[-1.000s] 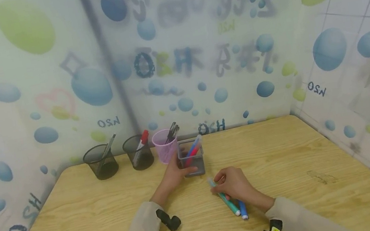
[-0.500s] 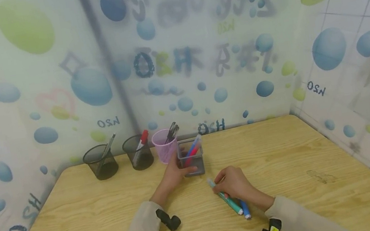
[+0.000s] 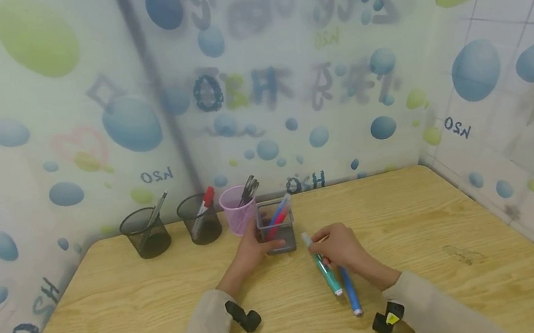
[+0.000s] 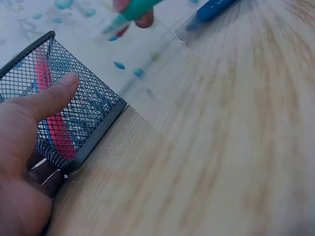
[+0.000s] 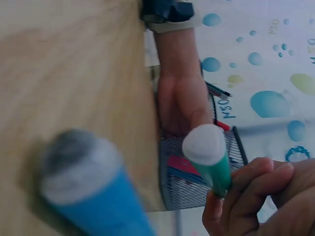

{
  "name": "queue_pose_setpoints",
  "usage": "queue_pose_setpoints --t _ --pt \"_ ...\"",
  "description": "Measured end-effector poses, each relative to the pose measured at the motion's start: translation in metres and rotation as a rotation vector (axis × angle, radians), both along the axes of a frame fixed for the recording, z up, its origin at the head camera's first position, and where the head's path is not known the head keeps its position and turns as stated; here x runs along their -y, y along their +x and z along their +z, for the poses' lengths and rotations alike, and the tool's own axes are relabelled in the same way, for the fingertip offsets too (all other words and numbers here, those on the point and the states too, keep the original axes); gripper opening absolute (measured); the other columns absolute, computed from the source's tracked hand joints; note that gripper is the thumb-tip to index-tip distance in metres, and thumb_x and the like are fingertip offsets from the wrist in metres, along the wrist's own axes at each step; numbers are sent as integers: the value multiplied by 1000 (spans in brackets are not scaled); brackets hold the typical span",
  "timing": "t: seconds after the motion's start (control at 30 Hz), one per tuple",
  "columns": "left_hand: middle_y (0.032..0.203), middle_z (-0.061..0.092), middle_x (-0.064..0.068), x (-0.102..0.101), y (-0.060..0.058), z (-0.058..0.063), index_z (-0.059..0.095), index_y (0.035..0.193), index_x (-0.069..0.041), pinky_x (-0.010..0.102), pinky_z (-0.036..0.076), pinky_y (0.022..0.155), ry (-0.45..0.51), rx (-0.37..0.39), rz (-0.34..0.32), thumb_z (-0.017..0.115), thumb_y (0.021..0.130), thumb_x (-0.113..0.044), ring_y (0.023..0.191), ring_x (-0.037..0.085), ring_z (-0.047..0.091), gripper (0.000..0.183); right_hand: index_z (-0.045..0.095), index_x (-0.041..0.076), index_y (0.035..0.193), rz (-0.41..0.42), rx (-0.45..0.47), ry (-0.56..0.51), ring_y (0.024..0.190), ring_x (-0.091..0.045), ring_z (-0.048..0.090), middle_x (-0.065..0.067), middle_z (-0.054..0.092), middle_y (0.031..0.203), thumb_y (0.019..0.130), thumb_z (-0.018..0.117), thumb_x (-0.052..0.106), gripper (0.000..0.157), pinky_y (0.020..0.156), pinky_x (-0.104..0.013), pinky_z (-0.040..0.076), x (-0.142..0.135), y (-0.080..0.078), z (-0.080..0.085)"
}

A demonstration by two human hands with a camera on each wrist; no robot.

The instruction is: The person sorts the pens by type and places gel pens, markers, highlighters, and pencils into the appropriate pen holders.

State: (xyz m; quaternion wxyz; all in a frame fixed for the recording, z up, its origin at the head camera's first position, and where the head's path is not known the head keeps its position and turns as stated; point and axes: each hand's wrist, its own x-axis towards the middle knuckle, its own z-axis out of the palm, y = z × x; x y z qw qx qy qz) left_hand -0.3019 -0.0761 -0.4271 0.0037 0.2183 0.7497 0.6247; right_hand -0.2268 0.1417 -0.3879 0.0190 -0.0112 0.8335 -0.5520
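My left hand (image 3: 249, 252) holds a dark square mesh pen holder (image 3: 287, 240) standing on the table, with the thumb across its front wall. Inside it lean a pink marker (image 4: 60, 132) and a blue one, seen through the mesh. To the right, my right hand (image 3: 341, 245) pinches a green marker (image 3: 329, 276) near its clear-capped end. In the left wrist view that marker (image 4: 138, 7) is up off the table, its cap towards the holder. A blue marker (image 3: 352, 294) lies on the wood beside it, partly hidden under the right hand.
Left of the holder stand a pink cup (image 3: 234, 218) with black pens, a black mesh cup (image 3: 208, 231) with a red-capped marker, and another black mesh cup (image 3: 156, 246) with one pen. Patterned walls (image 3: 350, 159) close off the wooden table's (image 3: 129, 322) back and sides.
The right hand has lifted the green marker and shifted it slightly forward, away from the blue marker, which stays on the table. The left hand and the holder have not moved.
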Motion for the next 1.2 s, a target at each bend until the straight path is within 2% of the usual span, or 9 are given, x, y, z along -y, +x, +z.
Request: queue_pose_setpoints --t 0.13,0.23,0.3,0.53,0.63,0.87,1.1,1.2 --pt "138 42 25 0 10 14 29 142 4 50 29 108 -19 2 -14 78 77 -2 130 40 38 82 65 -5 107 -27 -2 -73 43 -11 46 -8 60 60 83 62 4 27 41 -21 37 -4 -4 16" --pt "137 43 25 0 10 15 29 142 4 48 32 107 -9 15 -26 78 77 1 127 37 42 82 62 -4 111 -37 -3 -119 44 -12 46 -8 59 62 84 60 6 29 44 -24 39 -7 -7 28" --pt "136 43 25 0 8 12 28 142 5 47 32 107 10 25 -37 77 77 2 125 35 43 82 61 -4 114 -51 -3 -149 45 -12 47 -7 59 63 85 59 7 30 46 -24 40 -9 -10 36" --pt "138 43 24 1 -12 -14 26 144 3 51 23 111 21 5 -19 79 75 0 131 37 37 88 55 -7 119 -111 -40 -285 48 -11 50 -9 59 72 87 58 8 36 48 -20 42 -9 -20 54" --pt "139 43 23 2 -13 -16 27 145 1 52 22 111 -2 -12 -2 80 76 -5 132 36 36 87 52 -7 123 -134 -47 -327 50 -11 52 -10 60 77 88 58 9 39 49 -20 44 -7 -23 58" --pt "139 44 21 2 -12 -16 29 145 -1 51 27 109 -18 -14 13 82 75 -11 131 35 39 89 52 -6 122 -236 -101 -439 51 -13 57 -11 62 76 88 57 10 38 51 -21 48 0 -29 64" --pt "138 42 28 2 7 11 28 143 6 51 25 110 -26 7 -29 79 77 -2 130 40 38 84 55 -3 114 -363 -197 -533 47 -12 58 -8 63 72 87 59 9 29 50 -21 51 8 -36 63" --pt "137 43 28 2 8 12 28 143 6 51 26 109 -31 5 -25 79 77 -3 129 39 39 84 55 -1 107 -403 -241 -565 49 -13 60 -8 64 74 87 60 9 23 52 -22 53 12 -40 62"
